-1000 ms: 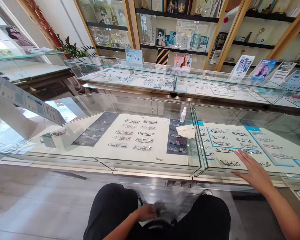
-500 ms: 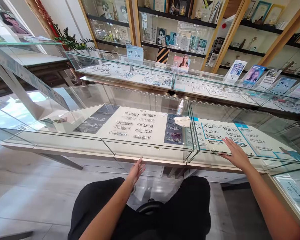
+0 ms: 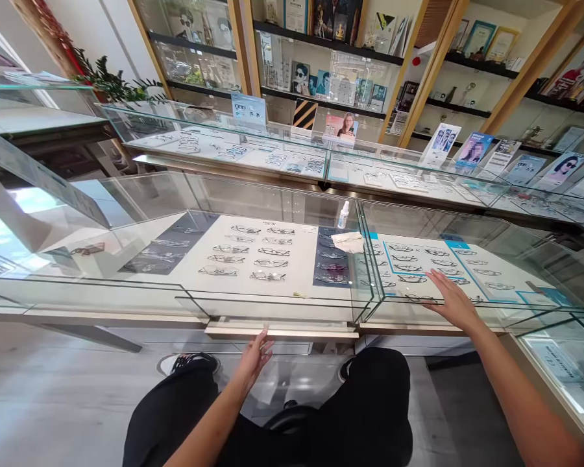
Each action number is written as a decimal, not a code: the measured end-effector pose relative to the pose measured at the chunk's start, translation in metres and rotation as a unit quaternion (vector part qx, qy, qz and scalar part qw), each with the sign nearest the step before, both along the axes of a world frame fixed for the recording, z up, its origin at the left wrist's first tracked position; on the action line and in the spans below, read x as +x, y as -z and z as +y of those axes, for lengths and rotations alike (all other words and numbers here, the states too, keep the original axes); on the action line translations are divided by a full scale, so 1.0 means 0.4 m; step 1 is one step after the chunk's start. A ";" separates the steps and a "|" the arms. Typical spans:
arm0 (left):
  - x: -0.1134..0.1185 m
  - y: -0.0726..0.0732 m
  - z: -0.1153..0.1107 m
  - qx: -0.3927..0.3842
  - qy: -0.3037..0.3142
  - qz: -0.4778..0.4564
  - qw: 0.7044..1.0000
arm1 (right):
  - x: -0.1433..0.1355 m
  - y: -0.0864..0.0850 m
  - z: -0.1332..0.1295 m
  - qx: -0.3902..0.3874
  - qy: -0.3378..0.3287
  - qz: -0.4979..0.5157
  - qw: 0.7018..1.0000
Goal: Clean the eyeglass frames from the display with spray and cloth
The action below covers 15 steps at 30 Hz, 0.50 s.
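"So, where is the drawer [image 3: 316, 335]?"

"At the near side of the desk [image 3: 243, 299], jutting out a little, its front edge facing the person. Take it as the landmark."

"And the left hand [image 3: 253, 360]?"

"Right at the drawer's front edge, a bit left of its middle. The fingers are partly curled, with the fingertips up against the edge. Whether the grip is hooked on it or only touching, I cannot tell."

"What about the right hand [image 3: 451, 302]?"

"To the right of the drawer and farther in, palm down over the glass top. Its grip is wide, fingers spread, holding nothing. It looks to rest on the glass."

"What lies under it?"

"Several glasses [image 3: 411, 279] in rows, with blue strips [image 3: 389, 259] around some of them. More sit straight beyond the drawer, between two dark panels [image 3: 172, 243]."

"Anything else?"

"A white bottle [image 3: 343, 215] stands upright beyond the drawer, toward its right end. A pale cloth [image 3: 348, 242] lies crumpled just on the near side of it. Between cloth and drawer, farther left, there's a small yellow piece [image 3: 299, 296], too small to name."

"And nearer us?"

"Two black-clad knees [image 3: 374, 389], on the near side of the drawer."
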<state>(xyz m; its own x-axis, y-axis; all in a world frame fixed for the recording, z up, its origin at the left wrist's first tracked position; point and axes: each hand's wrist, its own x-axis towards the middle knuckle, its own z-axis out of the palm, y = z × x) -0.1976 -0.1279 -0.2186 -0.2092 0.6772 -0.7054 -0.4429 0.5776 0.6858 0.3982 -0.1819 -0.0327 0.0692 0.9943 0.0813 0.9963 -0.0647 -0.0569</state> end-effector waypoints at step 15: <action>-0.162 -0.380 -0.326 0.079 0.670 0.152 0.722 | -0.485 -0.151 0.416 0.009 -0.160 0.112 0.981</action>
<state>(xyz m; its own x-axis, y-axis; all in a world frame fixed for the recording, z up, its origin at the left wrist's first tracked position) -0.2624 -0.2581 -0.0666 0.5792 0.4824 -0.6572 0.6270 0.2517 0.7373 0.2041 -0.0155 0.0279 -0.2288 0.9663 0.1182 0.9278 0.2532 -0.2741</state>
